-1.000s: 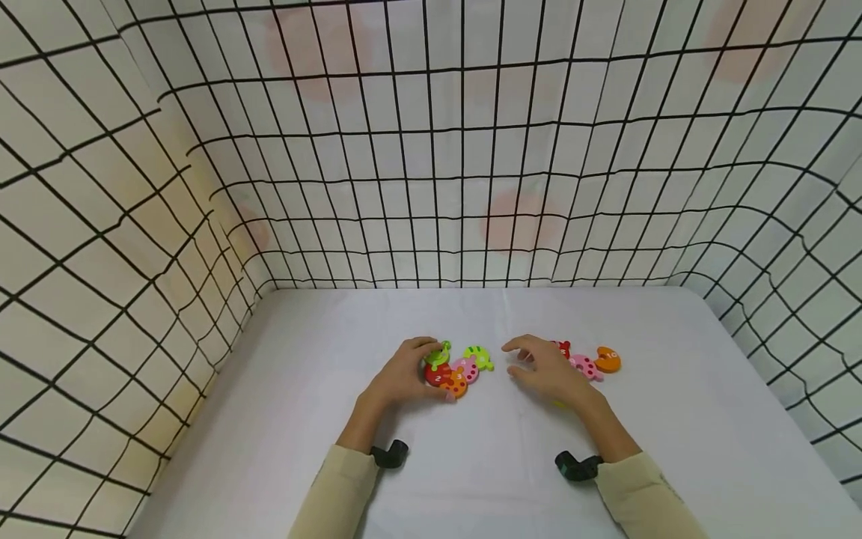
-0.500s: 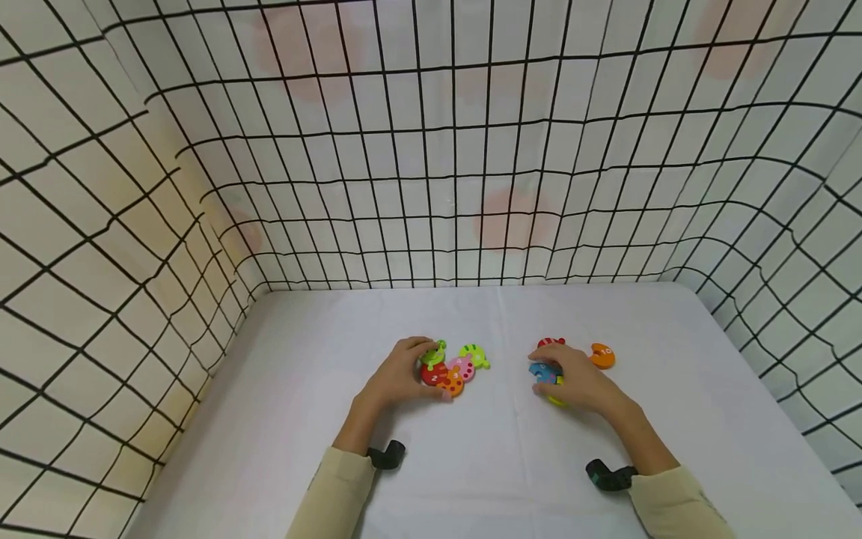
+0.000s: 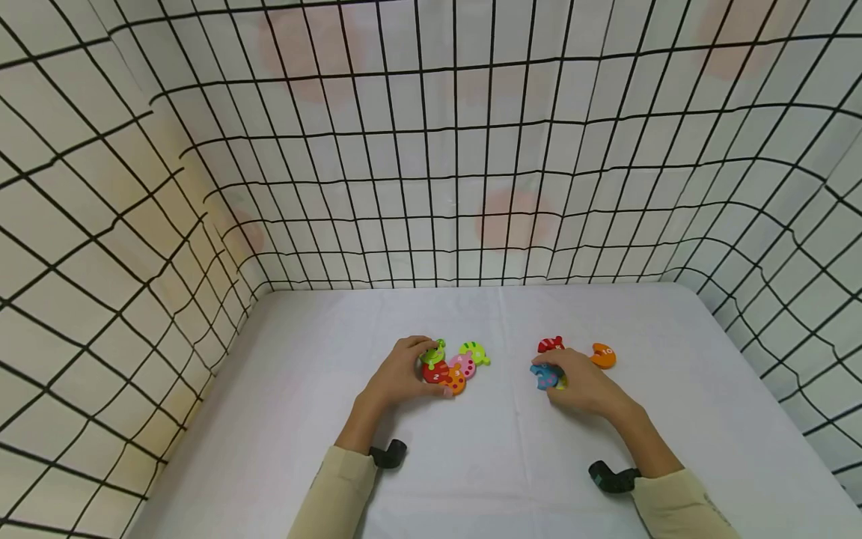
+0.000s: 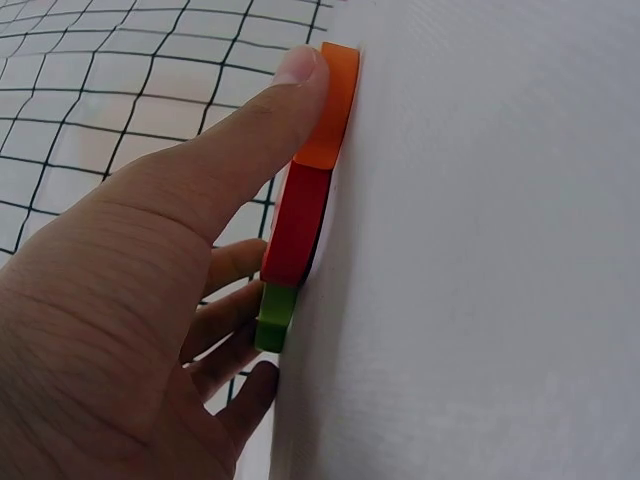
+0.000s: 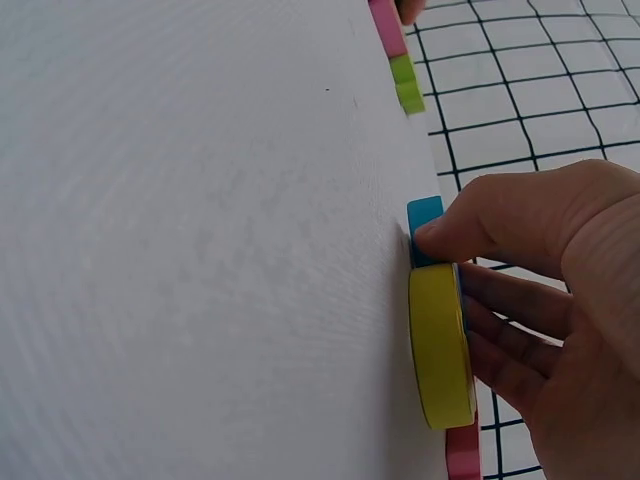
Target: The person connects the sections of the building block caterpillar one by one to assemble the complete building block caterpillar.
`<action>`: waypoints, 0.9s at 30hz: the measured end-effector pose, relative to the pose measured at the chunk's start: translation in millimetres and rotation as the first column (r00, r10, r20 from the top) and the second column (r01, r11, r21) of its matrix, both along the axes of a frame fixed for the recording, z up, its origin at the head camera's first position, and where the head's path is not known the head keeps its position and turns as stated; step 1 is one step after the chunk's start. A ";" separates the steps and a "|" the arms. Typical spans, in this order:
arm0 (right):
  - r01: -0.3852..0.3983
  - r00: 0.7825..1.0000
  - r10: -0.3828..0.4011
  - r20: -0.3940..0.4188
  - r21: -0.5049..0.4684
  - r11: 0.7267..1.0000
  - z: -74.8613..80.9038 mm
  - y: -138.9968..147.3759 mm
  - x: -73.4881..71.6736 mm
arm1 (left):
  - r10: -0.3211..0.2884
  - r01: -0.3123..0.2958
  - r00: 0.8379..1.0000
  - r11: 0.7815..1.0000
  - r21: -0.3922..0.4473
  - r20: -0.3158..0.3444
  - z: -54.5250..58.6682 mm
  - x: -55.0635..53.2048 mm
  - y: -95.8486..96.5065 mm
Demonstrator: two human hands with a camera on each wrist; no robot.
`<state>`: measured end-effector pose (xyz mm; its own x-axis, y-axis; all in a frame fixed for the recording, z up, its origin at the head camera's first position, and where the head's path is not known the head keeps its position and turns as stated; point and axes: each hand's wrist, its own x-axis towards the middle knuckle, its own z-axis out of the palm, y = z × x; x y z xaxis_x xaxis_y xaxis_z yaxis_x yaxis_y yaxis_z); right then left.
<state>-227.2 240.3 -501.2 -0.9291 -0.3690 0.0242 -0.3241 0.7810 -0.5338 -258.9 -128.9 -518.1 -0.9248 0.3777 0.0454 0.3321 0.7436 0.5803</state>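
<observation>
My left hand (image 3: 397, 373) curls round the left end of a joined row of numbered animal-shaped puzzle pieces. Its thumb lies on the orange piece (image 4: 338, 110) and its fingers reach round the green frog-like piece (image 3: 433, 354), with the red piece (image 4: 300, 222) between. A pink piece (image 3: 463, 365) and a striped green piece (image 3: 474, 352) continue the row. My right hand (image 3: 587, 383) pinches a blue puzzle piece (image 3: 542, 376), thumb on its near edge. A yellow piece (image 5: 440, 345) sits right beside the blue one, mostly covered by the hand in the head view.
Just beyond the right hand lies a red striped piece (image 3: 551, 343). An orange piece (image 3: 602, 355) marked 10 is to its right. The white table (image 3: 444, 479) is bordered by black wire mesh (image 3: 431, 180) at the back and sides.
My right hand has moved right from the gap between the two groups and now pinches the blue piece. My left hand stays on its row.
</observation>
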 end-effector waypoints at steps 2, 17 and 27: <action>0.002 1.000 -0.002 -0.006 -0.004 1.000 -0.4 -0.2 0.6 | 0.000 0.000 1.000 1.000 -0.003 0.003 0.9 0.1 0.5; 0.036 0.999 -0.036 0.005 -0.038 0.999 -0.4 -8.0 -3.5 | 0.013 -0.013 1.000 1.000 -0.023 0.007 -3.7 -1.3 0.5; 0.080 0.996 -0.084 -0.037 -0.099 0.992 3.2 -20.2 -12.6 | 0.013 -0.013 1.000 1.000 -0.025 0.003 1.1 0.3 3.9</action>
<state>-239.8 220.1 -498.0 -0.9536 -0.2858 0.0950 -0.2844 0.7511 -0.5958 -258.5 -124.9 -517.0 -0.9297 0.3668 0.0331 0.3206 0.7621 0.5625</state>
